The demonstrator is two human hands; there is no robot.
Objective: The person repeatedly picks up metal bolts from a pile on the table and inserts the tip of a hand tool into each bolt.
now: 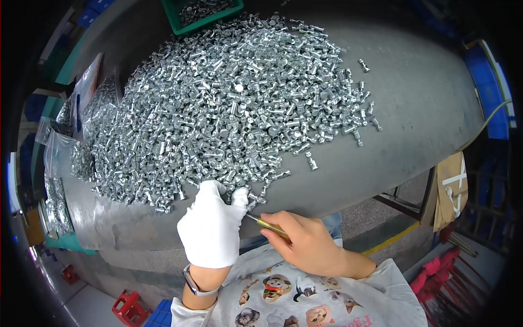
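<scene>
A large pile of small shiny metal fittings (234,103) covers much of the grey table (414,98). At the pile's near edge is my left hand (210,226), in a white glove, its fingers bent closed among the fittings; what they pinch is too small to make out. My bare right hand (308,242) is closed around the yellow handle of a screwdriver-like tool (274,226). The thin metal shaft of the tool points left and reaches the gloved fingertips, close to a few fittings.
A green bin (173,20) with more metal parts stands at the far edge. Plastic bags of parts (57,201) lie along the left. A cardboard piece (451,191) is at the right, a red stool (129,308) below left.
</scene>
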